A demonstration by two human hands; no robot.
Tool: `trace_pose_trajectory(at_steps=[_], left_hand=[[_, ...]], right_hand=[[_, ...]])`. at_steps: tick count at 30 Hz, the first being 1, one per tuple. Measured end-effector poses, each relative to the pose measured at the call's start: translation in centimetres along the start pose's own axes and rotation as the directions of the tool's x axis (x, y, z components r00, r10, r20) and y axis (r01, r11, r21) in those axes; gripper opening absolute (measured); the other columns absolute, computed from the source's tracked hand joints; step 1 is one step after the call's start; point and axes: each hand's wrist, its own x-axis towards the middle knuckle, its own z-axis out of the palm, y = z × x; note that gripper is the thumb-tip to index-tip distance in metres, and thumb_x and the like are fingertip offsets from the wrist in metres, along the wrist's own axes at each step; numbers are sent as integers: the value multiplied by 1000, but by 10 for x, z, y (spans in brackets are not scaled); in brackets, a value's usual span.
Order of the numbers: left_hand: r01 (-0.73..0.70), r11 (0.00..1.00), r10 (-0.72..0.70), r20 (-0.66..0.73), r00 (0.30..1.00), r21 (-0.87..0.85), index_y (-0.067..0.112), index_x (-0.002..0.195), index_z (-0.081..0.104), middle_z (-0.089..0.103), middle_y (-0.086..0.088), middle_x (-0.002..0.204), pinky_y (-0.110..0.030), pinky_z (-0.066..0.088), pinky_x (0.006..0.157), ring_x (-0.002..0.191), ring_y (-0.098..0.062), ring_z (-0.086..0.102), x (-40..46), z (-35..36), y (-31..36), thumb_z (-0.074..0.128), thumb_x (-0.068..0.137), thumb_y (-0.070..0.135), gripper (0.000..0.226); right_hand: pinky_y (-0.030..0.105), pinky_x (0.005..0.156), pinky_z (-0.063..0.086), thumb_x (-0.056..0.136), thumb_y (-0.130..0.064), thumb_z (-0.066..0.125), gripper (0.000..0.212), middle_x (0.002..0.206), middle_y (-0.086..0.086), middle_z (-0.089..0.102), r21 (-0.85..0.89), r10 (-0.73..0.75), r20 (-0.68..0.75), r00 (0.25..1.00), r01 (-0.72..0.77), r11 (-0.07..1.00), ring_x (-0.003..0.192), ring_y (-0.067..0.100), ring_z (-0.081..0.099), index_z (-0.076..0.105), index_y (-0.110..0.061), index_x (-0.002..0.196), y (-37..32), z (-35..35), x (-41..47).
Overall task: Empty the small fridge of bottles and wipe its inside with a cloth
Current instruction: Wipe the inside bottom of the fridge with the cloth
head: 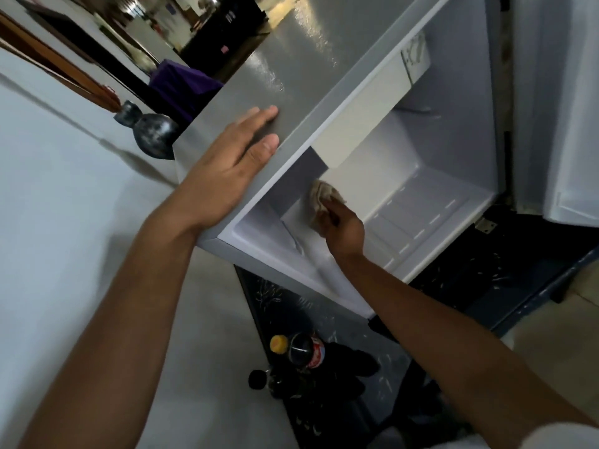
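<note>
Your right hand [343,230] has its grip clamped on a bunched beige cloth [322,197], pressing it against the back wall of the small fridge [324,59] just right of centre frame. Your left hand [227,166] lies flat with straight fingers on the grey top of the fridge, thumb hooked over the front edge, holding nothing.

No bottles show in the visible part of the white interior, so the emptying looks done and the wiping is under way. Two bottles [291,351] stand on the dark mat [453,286] at lower centre, right beneath your right forearm.

Watch that forearm as you draw it out: a low elbow could knock those bottles over. The cream flap [366,108] hanging at the top of the cavity crowds your wrist, so a wide upward stroke may catch on it. Leaning hard on the top could shift the fridge. The open door [557,108] fills the right edge, and a dark vase [152,131] sits at left, near the fridge's corner.
</note>
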Motion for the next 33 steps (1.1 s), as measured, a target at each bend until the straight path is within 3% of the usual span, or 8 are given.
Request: trace_pose_trajectory(at_steps=[2,8,14,21,25,28,31,33], left_hand=[[-20,999,21,-13,1000,26,39,153,34,28,11,164,-19,16,116,150,0,21,-1,1,1,37,104,48,49],[-24,1000,25,-36,999,16,43,152,34,30,14,162,-15,17,113,148,2,23,-1,0,-2,36,103,52,50],[-13,998,14,-20,1000,57,44,152,32,27,17,163,0,15,105,146,5,21,-2,2,2,33,100,55,54],[-18,999,18,0,1000,43,50,152,27,24,21,163,-5,16,108,147,6,20,-3,2,3,31,100,58,53],[-39,999,37,32,999,36,56,150,22,20,26,162,-17,19,114,149,4,19,-2,0,3,30,96,66,56],[-64,996,63,23,998,66,57,148,27,23,22,163,-9,18,110,148,7,20,0,1,2,31,93,67,56],[-83,990,79,39,996,115,59,147,25,21,21,164,-4,17,107,143,16,19,1,0,0,31,90,76,60],[-109,985,100,71,992,137,57,149,21,18,17,166,-15,17,114,148,8,16,3,-2,-1,28,87,81,67]], right_hand=[[27,74,52,91,-15,63,30,103,0,74,-63,-107,-33,994,105,993,89,19,66,72,-25,118,0,15,2],[42,108,43,91,-26,56,38,145,14,55,-278,-219,21,975,216,936,135,41,46,70,-19,125,31,49,2],[56,102,48,95,-31,52,50,161,13,33,-376,-321,111,941,339,863,149,43,25,50,-29,145,47,50,19],[61,102,46,96,-27,54,62,167,11,17,-427,-269,62,961,269,863,152,41,15,32,-32,154,48,45,32],[60,120,22,102,-36,44,59,168,14,8,-417,-169,-44,985,135,899,153,43,10,24,-29,157,41,39,52],[57,123,12,103,-40,42,59,168,15,9,-391,-90,-119,989,37,920,152,43,10,22,-30,157,33,35,63],[57,122,16,103,-40,43,59,167,15,11,-398,-83,-126,989,26,917,152,44,12,22,-29,157,32,38,62],[60,119,24,102,-38,45,59,167,15,13,-411,-124,-101,987,72,909,151,45,13,25,-27,156,33,43,55]])
